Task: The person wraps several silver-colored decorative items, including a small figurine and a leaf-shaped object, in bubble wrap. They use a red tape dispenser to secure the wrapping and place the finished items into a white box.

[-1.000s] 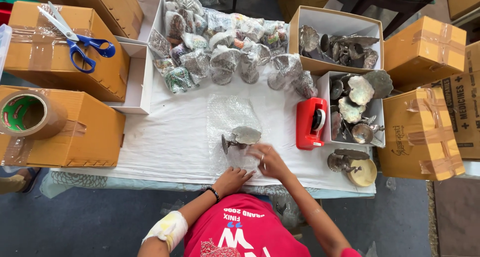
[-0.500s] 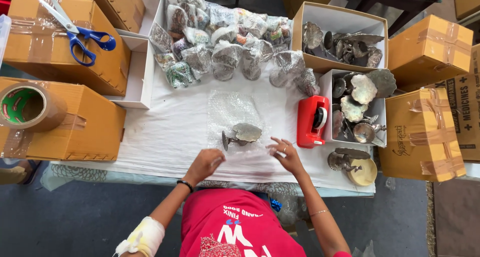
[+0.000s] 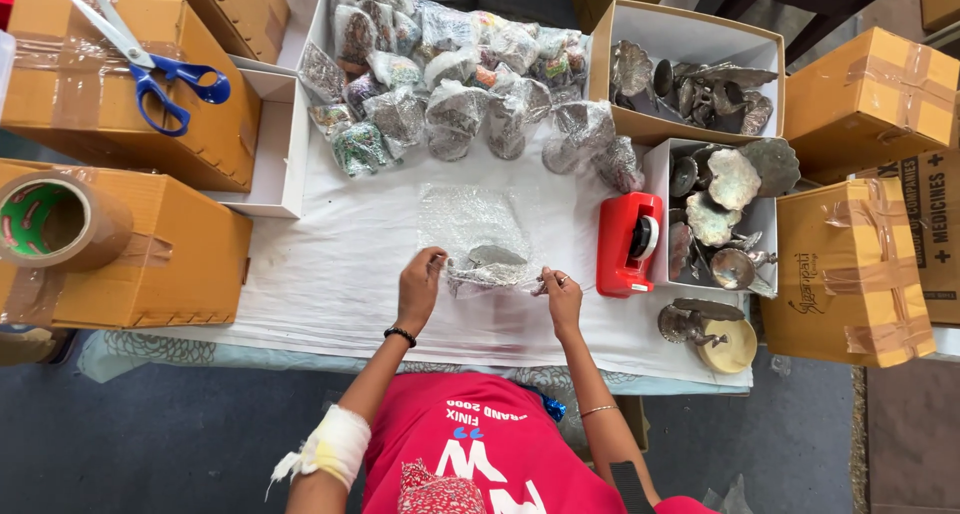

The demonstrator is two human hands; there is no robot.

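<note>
— Both hands have moved onto the clear bubble-wrap sheet since before; left hand pinches its left edge.

— I see right hand pinching the right edge, small grey metal piece on the wrap, mid white cloth-covered table.

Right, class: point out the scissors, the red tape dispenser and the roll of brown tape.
scissors (image 3: 165, 74), head view, blue handles.
red tape dispenser (image 3: 625, 244), head view, red body.
roll of brown tape (image 3: 60, 219), head view, outer rim.
</note>
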